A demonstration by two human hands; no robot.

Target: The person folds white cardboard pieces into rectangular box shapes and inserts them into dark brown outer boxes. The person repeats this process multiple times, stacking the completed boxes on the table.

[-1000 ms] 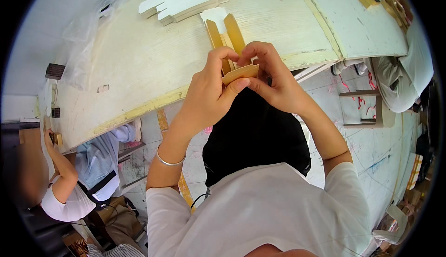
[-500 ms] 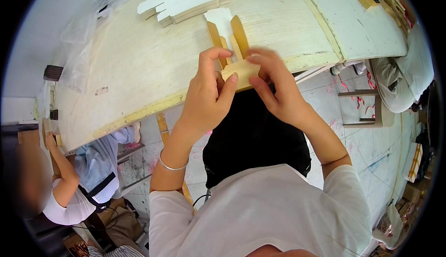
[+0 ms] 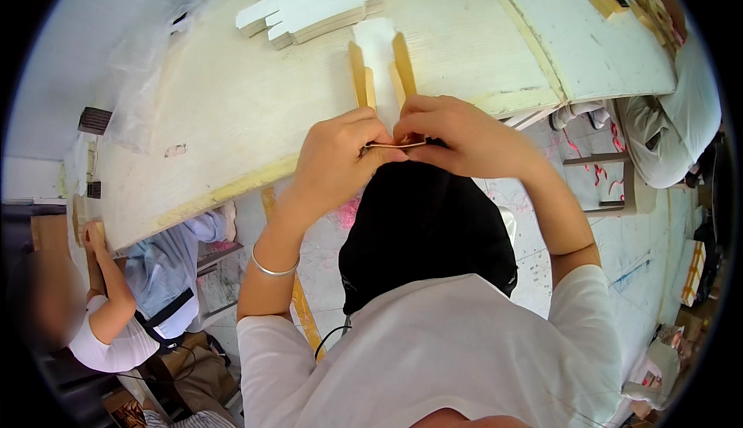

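A partly folded cardboard box blank (image 3: 403, 64), gold on its raised side flaps and white inside, lies across the table's front edge. My left hand (image 3: 337, 157) pinches the left part of its near end between thumb and fingers. On the other side my right hand (image 3: 468, 138) grips the same end, and the fingertips of both hands nearly meet at the middle. That end shows as a thin edge-on strip, and my fingers hide most of it. The two gold flaps stand up beyond my hands, apart from each other.
Beyond the blank is a stack of flat white box blanks (image 3: 321, 6). Clear plastic film (image 3: 143, 72) and a dark brown block (image 3: 94, 121) lie leftward. Small gold boxes (image 3: 608, 2) sit far right. A co-worker's hand (image 3: 94, 234) is at the table's left end; another person (image 3: 658, 138) sits right.
Both hands have come together and nearer to my body. The near end, which showed a broad gold face, is now gripped and seen edge-on.
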